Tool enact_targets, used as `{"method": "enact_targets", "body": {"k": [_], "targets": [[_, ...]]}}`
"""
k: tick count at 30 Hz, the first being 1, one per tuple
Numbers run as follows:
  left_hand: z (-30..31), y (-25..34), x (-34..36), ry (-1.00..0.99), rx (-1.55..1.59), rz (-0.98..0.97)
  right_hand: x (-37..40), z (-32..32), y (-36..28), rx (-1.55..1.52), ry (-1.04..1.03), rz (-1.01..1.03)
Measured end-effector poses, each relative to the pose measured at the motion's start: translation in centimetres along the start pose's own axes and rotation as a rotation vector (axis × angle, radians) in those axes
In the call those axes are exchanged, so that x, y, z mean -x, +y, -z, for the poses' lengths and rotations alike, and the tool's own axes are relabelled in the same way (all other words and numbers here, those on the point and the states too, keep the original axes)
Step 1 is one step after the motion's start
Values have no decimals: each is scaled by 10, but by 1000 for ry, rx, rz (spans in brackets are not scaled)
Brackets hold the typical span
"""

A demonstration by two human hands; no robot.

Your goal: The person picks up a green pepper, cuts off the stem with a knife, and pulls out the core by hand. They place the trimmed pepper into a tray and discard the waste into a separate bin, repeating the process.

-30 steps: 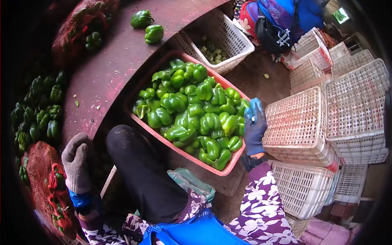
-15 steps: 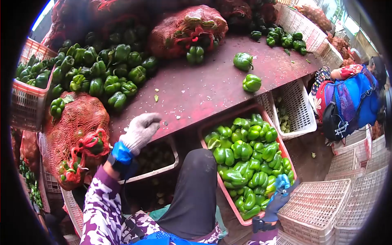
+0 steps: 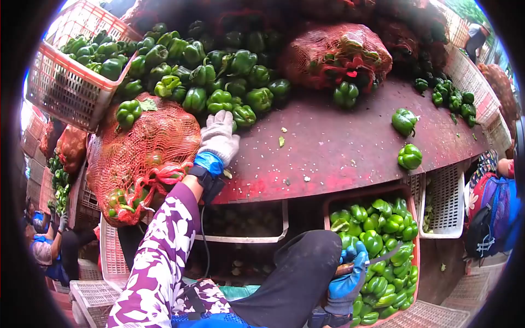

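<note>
Here, seen from above: the left hand [image 3: 219, 139], grey glove w/ blue cuff, lies at the front edge of a pepper pile [image 3: 219, 71] on a dark red table [image 3: 339, 147]. Fingers are together, pointing away from the person, tips touching a green pepper [image 3: 244, 115] just ahead & right of them; can't tell if it grips. A net sack [image 3: 147, 147] of peppers sits just left of that hand. Low right, the right hand [image 3: 345, 281], blue glove, is clenched round the handle of a knife [image 3: 383, 254] over a red crate [image 3: 366, 191] of peppers. The knife's long axis runs lower-left to upper-right. The blade sticks out right of the fist, tip toward the crate's right side.
</note>
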State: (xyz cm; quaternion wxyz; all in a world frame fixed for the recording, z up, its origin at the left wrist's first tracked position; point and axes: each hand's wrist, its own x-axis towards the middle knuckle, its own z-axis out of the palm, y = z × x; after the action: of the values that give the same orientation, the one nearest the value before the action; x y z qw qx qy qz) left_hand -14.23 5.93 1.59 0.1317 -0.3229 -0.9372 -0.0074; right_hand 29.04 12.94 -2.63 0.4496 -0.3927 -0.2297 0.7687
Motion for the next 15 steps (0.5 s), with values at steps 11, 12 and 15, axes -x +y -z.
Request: {"method": "enact_targets", "body": {"k": [11,12,15], "targets": [[3,1,-6,-49,94,82,-4,-26,-64,365,30,307],[5,-2,0,-6,189,58,-2,-36,-73,389,9,328],[24,1,31,-21,647,4,3,-70,-95,391,-181,265]]}}
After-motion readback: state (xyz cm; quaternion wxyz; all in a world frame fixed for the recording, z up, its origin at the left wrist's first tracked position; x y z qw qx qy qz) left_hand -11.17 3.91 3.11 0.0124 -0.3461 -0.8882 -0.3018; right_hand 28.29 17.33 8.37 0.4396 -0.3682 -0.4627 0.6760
